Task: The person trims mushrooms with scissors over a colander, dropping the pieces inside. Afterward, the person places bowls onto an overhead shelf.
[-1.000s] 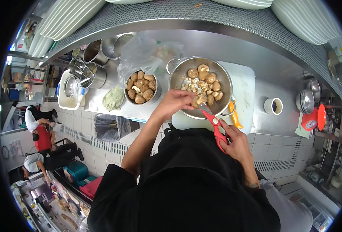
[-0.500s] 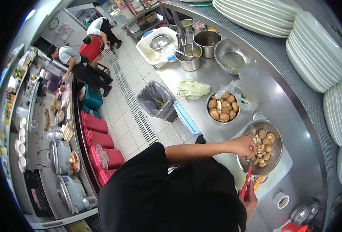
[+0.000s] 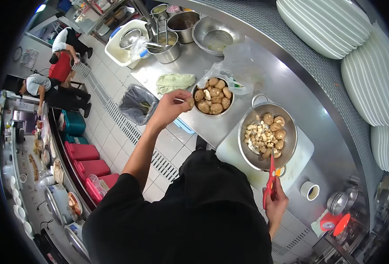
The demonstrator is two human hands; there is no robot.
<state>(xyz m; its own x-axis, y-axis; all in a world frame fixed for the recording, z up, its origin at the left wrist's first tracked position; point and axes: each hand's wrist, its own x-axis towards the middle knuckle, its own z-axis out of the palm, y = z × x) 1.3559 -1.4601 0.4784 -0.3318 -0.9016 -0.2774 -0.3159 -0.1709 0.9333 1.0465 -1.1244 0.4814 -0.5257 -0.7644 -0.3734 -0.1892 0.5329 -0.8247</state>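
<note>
My left hand pinches a small brown mushroom, just left of a metal pot heaped with whole brown mushrooms. In my right hand is a pair of red-handled scissors, whose tips reach into a metal colander. Cut pale mushroom pieces fill the colander's left side, while whole mushroom caps lie along its right. Under the colander is a white cutting board. A clear plastic bag lies against the pot.
A green cloth lies near the counter edge, above a lined bin. Metal pots and a steel bowl stand farther back. Stacked white plates fill the shelf at right. Two people work across the aisle.
My left hand has left the colander and moved to beside the mushroom pot, now with a mushroom. The scissors stay at the colander. The whole view has shifted.
</note>
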